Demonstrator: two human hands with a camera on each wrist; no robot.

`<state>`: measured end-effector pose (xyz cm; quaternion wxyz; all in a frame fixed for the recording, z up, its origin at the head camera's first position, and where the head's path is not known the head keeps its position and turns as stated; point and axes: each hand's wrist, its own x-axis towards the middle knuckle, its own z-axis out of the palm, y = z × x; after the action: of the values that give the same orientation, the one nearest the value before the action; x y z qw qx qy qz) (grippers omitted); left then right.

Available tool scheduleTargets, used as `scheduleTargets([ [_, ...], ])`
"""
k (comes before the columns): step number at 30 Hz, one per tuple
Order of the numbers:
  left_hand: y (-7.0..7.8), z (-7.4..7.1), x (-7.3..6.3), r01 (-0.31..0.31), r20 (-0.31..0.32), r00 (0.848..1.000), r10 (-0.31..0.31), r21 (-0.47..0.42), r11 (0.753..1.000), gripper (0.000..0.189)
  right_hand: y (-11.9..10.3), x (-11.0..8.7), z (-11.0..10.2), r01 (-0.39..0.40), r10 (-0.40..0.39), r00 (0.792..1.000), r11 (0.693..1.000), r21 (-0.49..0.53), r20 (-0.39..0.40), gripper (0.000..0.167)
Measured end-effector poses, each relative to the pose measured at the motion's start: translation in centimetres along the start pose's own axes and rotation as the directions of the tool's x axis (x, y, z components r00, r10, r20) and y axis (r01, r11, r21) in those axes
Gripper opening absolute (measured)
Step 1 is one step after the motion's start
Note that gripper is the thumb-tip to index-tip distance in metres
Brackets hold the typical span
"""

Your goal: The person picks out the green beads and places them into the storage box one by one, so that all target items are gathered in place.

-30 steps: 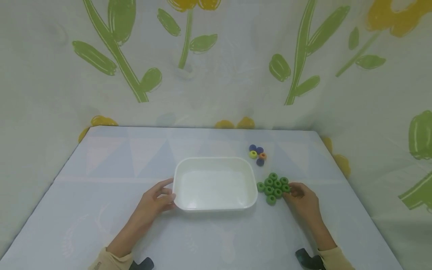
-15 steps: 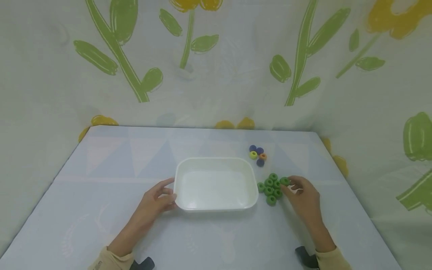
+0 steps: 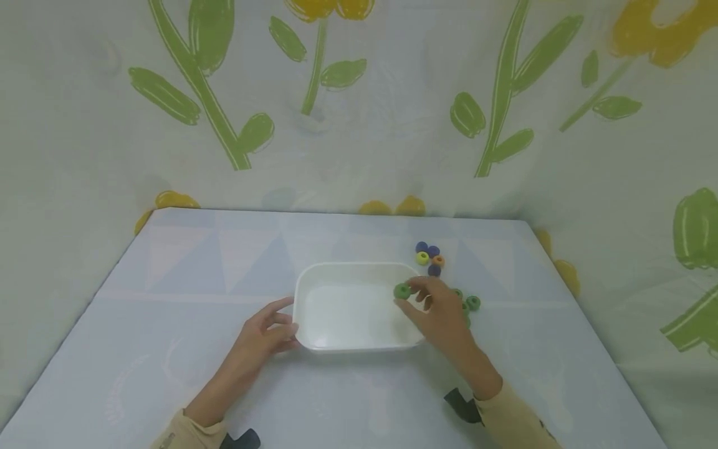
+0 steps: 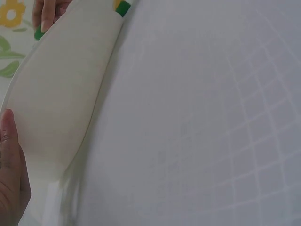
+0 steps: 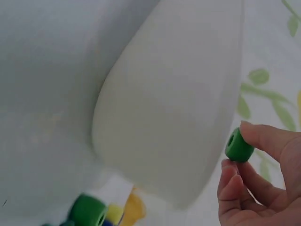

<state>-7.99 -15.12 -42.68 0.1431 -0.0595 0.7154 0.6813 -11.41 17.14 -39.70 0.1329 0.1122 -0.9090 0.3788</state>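
A white rectangular tray [image 3: 348,305] stands mid-table. My left hand [image 3: 266,333] rests at its left end, thumb and fingers spread against the side by the rim; the left wrist view shows a digit straight along the outer wall [image 4: 61,84]. My right hand [image 3: 440,312] pinches a green bead [image 3: 401,291] between thumb and fingertips, over the tray's right part; the right wrist view shows the same bead [image 5: 239,146] with its hole facing the tray. Other green beads [image 3: 473,303] lie right of the tray, partly hidden behind the right hand.
Behind the tray's right corner lies a small group of beads: blue ones [image 3: 422,247], a yellow one [image 3: 422,257] and an orange one [image 3: 439,260]. The pale patterned table [image 3: 185,280] has a flower-printed cloth [image 3: 392,125] behind it.
My right hand has lifted a green bead from the right end of the pile and carried it left, over the tray. The left hand stays at the tray's left end.
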Motion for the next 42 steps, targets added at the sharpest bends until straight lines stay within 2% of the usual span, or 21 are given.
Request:
scheduleTargets([
  [4,-0.1,0.2,0.2,0.005,-0.003,1.000,-0.005,0.001,1.000,0.062,-0.8,0.7,2.1,0.013,-0.008,0.992,0.999,-0.041,0.129,0.029],
  [8,-0.3,0.3,0.3,0.010,0.000,1.000,-0.010,0.000,1.000,0.062,-1.1,1.3,3.5,-0.015,0.030,0.962,0.998,-0.057,0.270,0.024],
  [10,-0.3,0.4,0.3,0.008,-0.002,1.000,-0.008,0.007,1.000,0.062,-1.1,1.6,4.1,-0.026,0.048,0.934,0.997,-0.068,0.353,0.021],
  [14,-0.3,0.5,0.2,0.015,-0.012,1.000,-0.014,0.021,1.000,0.061,-1.1,2.1,4.8,-0.026,0.068,0.849,0.996,-0.086,0.523,0.018],
  [17,-0.4,0.5,0.2,0.022,-0.019,1.000,-0.022,0.032,0.999,0.061,-1.3,2.3,5.1,-0.022,0.071,0.799,0.996,-0.088,0.598,0.019],
  [23,-0.2,0.6,0.1,0.017,-0.027,1.000,-0.016,0.040,0.999,0.061,-2.8,2.5,5.7,-0.029,0.070,0.731,0.997,-0.071,0.679,0.023],
  [28,-0.2,0.6,0.1,0.011,-0.025,1.000,-0.010,0.041,0.999,0.060,-3.5,2.6,6.8,0.026,0.027,0.704,0.998,-0.064,0.710,0.023],
  [33,-0.2,0.5,0.1,0.001,-0.015,1.000,0.000,0.031,1.000,0.060,-3.9,2.8,7.8,0.055,-0.032,0.668,0.998,-0.006,0.743,0.026],
  [36,-0.1,0.5,0.1,-0.002,-0.011,1.000,0.002,0.021,1.000,0.060,-4.4,2.9,8.3,0.067,-0.052,0.654,0.998,0.010,0.755,0.026],
  [42,-0.1,0.6,0.0,-0.005,-0.009,1.000,0.005,0.007,1.000,0.060,-5.4,3.0,9.1,0.111,-0.078,0.649,0.994,0.008,0.757,0.025],
])
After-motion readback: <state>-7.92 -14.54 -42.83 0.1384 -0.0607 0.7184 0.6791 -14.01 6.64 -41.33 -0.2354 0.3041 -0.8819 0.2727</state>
